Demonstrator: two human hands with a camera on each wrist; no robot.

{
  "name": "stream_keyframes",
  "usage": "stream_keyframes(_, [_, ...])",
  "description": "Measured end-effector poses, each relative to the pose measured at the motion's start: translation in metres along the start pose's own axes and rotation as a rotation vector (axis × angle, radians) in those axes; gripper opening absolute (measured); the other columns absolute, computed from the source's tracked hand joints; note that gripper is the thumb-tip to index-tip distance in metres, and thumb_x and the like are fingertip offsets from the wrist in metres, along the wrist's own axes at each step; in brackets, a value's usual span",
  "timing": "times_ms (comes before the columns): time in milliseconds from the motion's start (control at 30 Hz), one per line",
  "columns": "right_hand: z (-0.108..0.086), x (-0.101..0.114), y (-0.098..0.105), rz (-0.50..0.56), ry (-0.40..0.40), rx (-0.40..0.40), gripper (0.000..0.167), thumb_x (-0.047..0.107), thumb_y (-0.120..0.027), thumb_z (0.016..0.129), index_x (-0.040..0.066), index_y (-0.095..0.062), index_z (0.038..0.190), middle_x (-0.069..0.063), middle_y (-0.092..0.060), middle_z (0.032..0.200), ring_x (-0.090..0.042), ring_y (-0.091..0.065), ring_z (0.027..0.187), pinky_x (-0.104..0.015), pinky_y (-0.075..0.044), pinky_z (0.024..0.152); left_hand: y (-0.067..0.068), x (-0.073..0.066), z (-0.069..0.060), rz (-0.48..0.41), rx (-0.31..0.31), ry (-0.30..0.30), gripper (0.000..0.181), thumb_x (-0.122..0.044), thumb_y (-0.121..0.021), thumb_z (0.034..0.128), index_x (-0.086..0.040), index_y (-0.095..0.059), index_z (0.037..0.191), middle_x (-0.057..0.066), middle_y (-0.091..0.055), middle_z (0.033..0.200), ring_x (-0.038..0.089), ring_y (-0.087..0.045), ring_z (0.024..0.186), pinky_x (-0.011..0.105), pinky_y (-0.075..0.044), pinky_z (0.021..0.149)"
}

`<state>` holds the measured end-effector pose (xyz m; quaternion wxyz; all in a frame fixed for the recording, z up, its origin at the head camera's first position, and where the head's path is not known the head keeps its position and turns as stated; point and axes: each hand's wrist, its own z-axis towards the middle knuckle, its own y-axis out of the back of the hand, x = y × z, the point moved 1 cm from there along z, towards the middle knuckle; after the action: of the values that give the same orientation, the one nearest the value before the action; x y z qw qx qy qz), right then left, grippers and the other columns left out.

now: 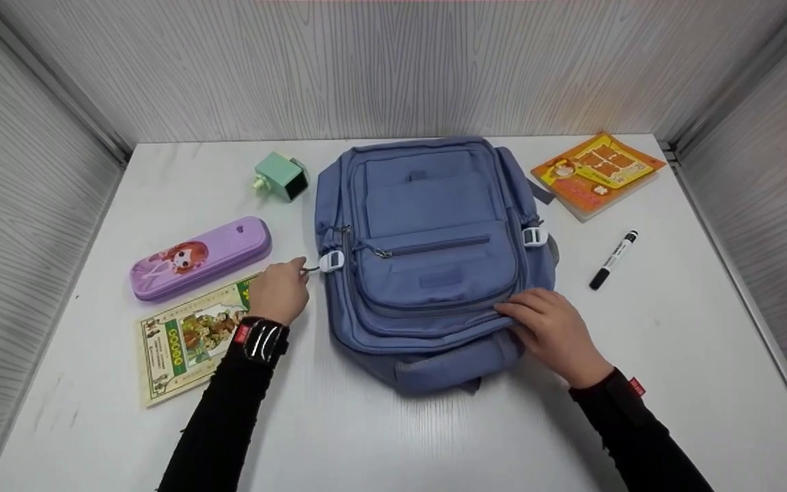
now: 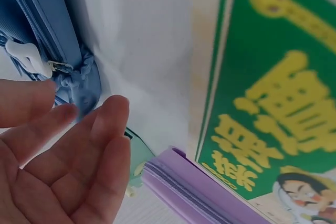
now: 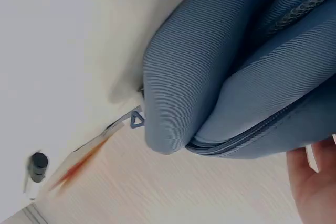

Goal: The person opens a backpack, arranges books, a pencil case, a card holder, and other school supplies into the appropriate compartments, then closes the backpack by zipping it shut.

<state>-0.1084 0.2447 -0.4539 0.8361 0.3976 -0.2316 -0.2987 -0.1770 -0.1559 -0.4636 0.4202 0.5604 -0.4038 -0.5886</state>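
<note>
A blue backpack [image 1: 434, 273] lies on the white table with its front pockets facing up. At its left side, my left hand [image 1: 277, 290] pinches a thin dark strap that runs to a white buckle [image 1: 332, 261]; the exact grip is hard to make out. In the left wrist view, that hand [image 2: 68, 166] has bent fingers beside the buckle [image 2: 29, 56] and a metal zipper slider [image 2: 60, 66]. My right hand [image 1: 557, 335] grips the backpack's lower right corner, fingers on top. Only part of this hand [image 3: 317, 182] shows in the right wrist view, against the blue fabric [image 3: 184, 66].
Left of the backpack are a mint-green box-shaped object [image 1: 281, 176], a purple pencil case [image 1: 229, 246] and a green-and-cream book [image 1: 168, 362] partly under my left forearm. On the right lie orange-yellow books [image 1: 591, 178] and a black-capped marker [image 1: 613, 260]. Grey panels [image 1: 393, 68] enclose the table.
</note>
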Motion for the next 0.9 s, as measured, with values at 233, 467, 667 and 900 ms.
stream_keyframes(233, [0.022, 0.001, 0.009, -0.014, 0.002, -0.046, 0.025, -0.007, -0.077, 0.073, 0.008, -0.077, 0.093, -0.006, -0.074, 0.084, -0.02, -0.066, 0.081, -0.035, -0.054, 0.071, 0.009, 0.02, -0.027, -0.017, 0.008, 0.012, 0.029, -0.014, -0.062, 0.0946, -0.003, -0.068, 0.12, 0.026, -0.073, 0.105, 0.042, -0.07, 0.082, 0.054, -0.055, 0.062])
stream_keyframes(467, [0.044, 0.0, 0.024, 0.003, -0.039, -0.069, 0.019, -0.002, -0.078, 0.076, 0.009, -0.076, 0.091, -0.006, -0.073, 0.08, -0.019, -0.067, 0.077, -0.034, -0.055, 0.066, 0.035, 0.07, -0.058, -0.03, 0.051, 0.109, 0.035, -0.016, -0.064, 0.0935, 0.002, -0.065, 0.123, 0.029, -0.069, 0.113, 0.044, -0.069, 0.091, 0.051, -0.057, 0.065])
stream_keyframes(667, [0.057, 0.0, 0.031, 0.017, -0.111, -0.126, 0.018, -0.006, -0.074, 0.075, 0.006, -0.076, 0.088, -0.01, -0.073, 0.079, -0.023, -0.068, 0.074, -0.038, -0.053, 0.061, 0.049, 0.126, -0.07, 0.012, 0.092, 0.191, 0.046, -0.022, -0.066, 0.0913, 0.009, -0.06, 0.125, 0.038, -0.059, 0.121, 0.056, -0.059, 0.105, 0.064, -0.052, 0.082])
stream_keyframes(900, [0.059, 0.002, 0.03, 0.015, -0.138, -0.143, 0.019, -0.008, -0.071, 0.074, 0.005, -0.075, 0.087, -0.011, -0.073, 0.079, -0.023, -0.067, 0.072, -0.039, -0.051, 0.057, 0.053, 0.178, -0.067, 0.049, 0.257, 0.198, 0.072, -0.042, -0.064, 0.0918, 0.013, -0.048, 0.135, 0.042, -0.042, 0.14, 0.061, -0.045, 0.121, 0.07, -0.044, 0.093])
